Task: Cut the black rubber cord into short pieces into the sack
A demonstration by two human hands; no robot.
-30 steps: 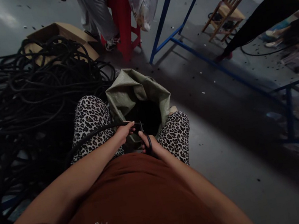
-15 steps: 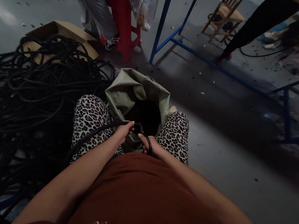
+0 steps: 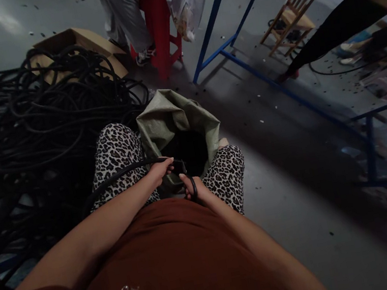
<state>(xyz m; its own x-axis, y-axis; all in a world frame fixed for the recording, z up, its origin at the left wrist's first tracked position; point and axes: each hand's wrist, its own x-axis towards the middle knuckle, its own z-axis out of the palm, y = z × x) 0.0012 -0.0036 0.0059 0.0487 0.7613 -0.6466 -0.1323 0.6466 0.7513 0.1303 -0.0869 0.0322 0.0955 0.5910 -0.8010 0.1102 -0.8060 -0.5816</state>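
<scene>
My left hand is closed in a pinch around a black rubber cord, near the cord's end. That cord runs left across my knee towards a big tangled heap. Black-handled scissors are gripped in my right hand; a handle loop shows around the fingers, and the blades, dim against the dark, point up near the cord's end. Both hands are close together over the near rim of a green woven sack, which stands open between my knees. The inside of the sack is too dark to make out.
Behind the heap lies an open cardboard box. A person in grey trousers sits on a red stool ahead. A blue metal frame and a wooden chair stand to the right. Small black scraps dot the floor.
The scissors have shifted very slightly in my right hand near the cord's end. My left hand keeps its hold on the cord, almost unmoved.
</scene>
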